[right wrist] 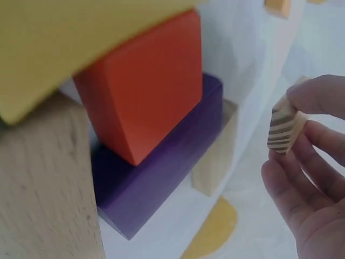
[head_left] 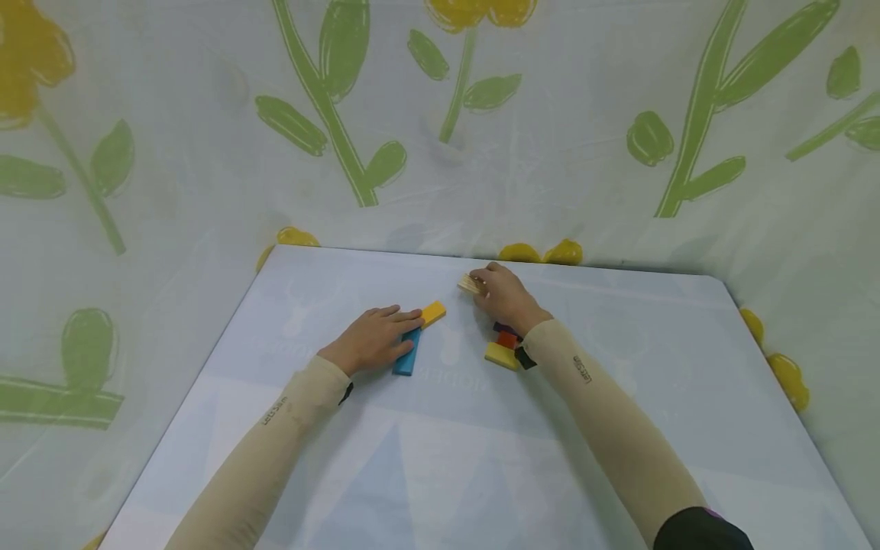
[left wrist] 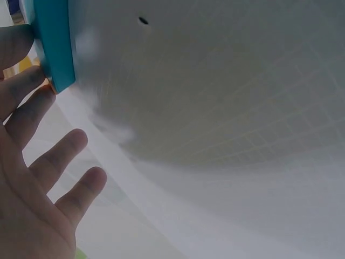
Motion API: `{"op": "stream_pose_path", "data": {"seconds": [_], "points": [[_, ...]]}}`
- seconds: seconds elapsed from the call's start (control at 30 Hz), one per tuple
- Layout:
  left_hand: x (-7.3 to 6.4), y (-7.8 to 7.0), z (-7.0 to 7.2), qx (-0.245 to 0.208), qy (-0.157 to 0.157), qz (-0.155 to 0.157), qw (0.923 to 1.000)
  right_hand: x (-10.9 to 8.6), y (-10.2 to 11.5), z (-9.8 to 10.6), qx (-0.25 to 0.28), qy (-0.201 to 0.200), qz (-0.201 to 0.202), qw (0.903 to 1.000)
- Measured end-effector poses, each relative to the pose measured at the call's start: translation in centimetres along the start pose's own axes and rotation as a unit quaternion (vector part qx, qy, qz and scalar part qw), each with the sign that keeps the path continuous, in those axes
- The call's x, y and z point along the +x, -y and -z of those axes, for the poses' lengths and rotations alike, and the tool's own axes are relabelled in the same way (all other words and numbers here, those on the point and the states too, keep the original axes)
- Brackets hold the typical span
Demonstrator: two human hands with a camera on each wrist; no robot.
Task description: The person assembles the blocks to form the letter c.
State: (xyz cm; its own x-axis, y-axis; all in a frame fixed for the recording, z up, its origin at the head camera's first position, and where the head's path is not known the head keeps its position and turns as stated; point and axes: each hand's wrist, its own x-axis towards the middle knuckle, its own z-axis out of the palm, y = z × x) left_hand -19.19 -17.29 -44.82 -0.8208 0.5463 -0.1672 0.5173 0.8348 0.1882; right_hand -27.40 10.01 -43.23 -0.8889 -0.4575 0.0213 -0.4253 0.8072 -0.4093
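My left hand [head_left: 374, 338] lies with its fingers spread and fairly straight. Its thumb and front fingers touch a blue block [head_left: 408, 357], and the fingertips reach the near end of an orange-yellow block [head_left: 434, 313]. Between the thumb and fingers of my right hand [head_left: 509, 296], a small plain wooden block [right wrist: 281, 129] with striped end grain is pinched. Below the right wrist, a red block [right wrist: 148, 91] sits against a purple block [right wrist: 161, 175], with a yellow block [head_left: 501, 356] beside them, partly hidden by the sleeve in the head view.
In the right wrist view, plain wooden pieces [right wrist: 46, 189] stand near the purple block. The white table [head_left: 440, 473] ends at a back edge just beyond my right hand. Behind it hangs a cloth [head_left: 550, 168] printed with flowers.
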Motion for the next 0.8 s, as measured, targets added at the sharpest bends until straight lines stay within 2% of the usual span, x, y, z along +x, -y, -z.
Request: {"op": "stream_pose_path", "data": {"seconds": [0.47,0.8], "points": [[0.0,0.2,-0.1,-0.005,-0.001,-0.001,1.0000,-4.0,1.9,0.0,0.052,-0.062,0.053,0.9953],[-0.1,0.2,0.0,-0.011,-0.005,-0.004,0.9999,-6.9,3.6,-1.3,0.079,-0.064,0.067,0.9926]]}}
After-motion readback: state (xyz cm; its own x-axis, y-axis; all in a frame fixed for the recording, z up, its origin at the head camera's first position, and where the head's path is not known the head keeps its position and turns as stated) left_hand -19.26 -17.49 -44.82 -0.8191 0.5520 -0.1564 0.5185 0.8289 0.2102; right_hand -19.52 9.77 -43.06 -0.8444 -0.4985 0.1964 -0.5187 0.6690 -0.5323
